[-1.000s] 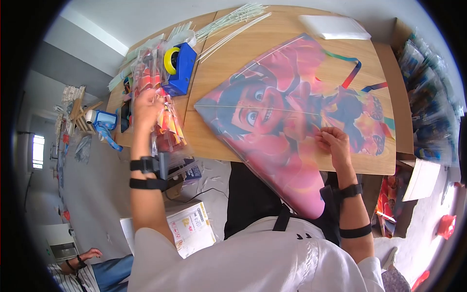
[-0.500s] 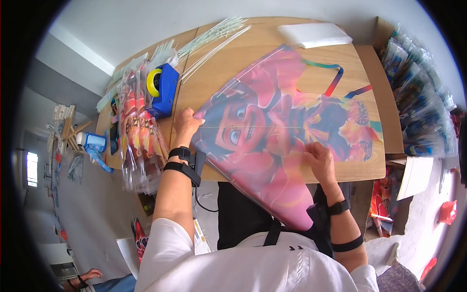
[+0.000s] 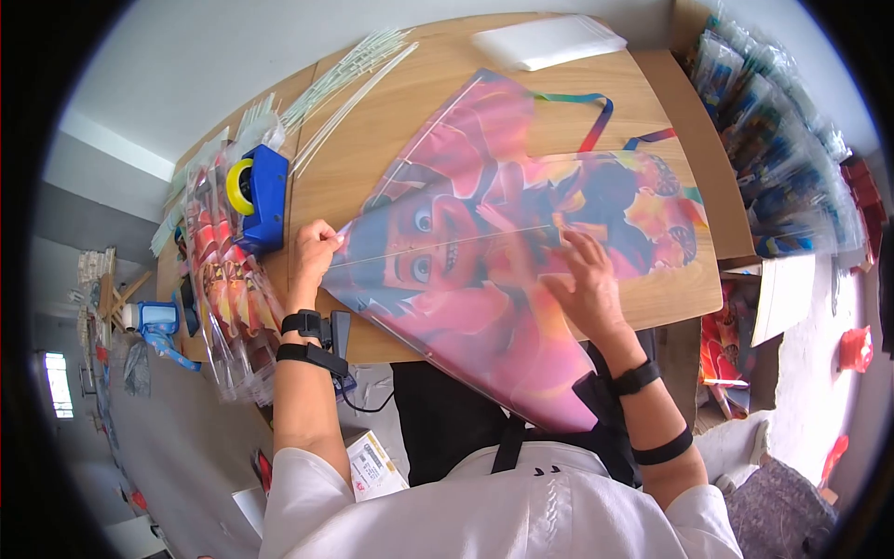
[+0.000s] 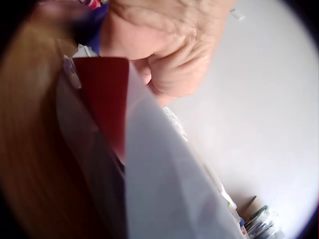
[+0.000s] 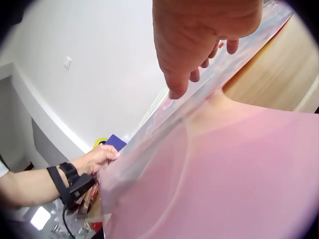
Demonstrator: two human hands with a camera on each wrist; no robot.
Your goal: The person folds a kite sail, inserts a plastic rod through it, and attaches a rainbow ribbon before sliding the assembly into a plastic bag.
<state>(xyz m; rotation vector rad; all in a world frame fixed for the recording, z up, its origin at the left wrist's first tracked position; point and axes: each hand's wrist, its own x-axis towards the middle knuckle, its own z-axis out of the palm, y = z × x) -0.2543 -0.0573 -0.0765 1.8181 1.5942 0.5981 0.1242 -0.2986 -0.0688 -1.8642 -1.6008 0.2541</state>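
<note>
A pink, printed cartoon-character kite (image 3: 466, 317) lies across the wooden table, its pointed tip to the left and its near corner hanging over the edge at the lap. My left hand (image 3: 315, 252) pinches that pointed tip between thumb and fingers. In the left wrist view, the kite's folded end, dark red inside, is at the left hand (image 4: 164, 50). A thin rod (image 3: 438, 244) runs along the kite's middle from the tip. My right hand (image 3: 591, 287) is over the kite's lower middle, fingers spread and holding nothing. Its fingers hang down loosely in the right wrist view.
A blue tape dispenser (image 3: 268, 200) and plastic-bagged printed packs (image 3: 219, 279) sit on the left. Pale thin rods (image 3: 349, 70) and white sheets (image 3: 549, 40) lie at the back. A cardboard box (image 3: 694, 149) and bagged goods (image 3: 782, 149) stand on the right.
My left hand has moved from the bagged packs to the kite's tip and now pinches it. The right hand's fingers have spread from a pinch. The head view has shifted.
</note>
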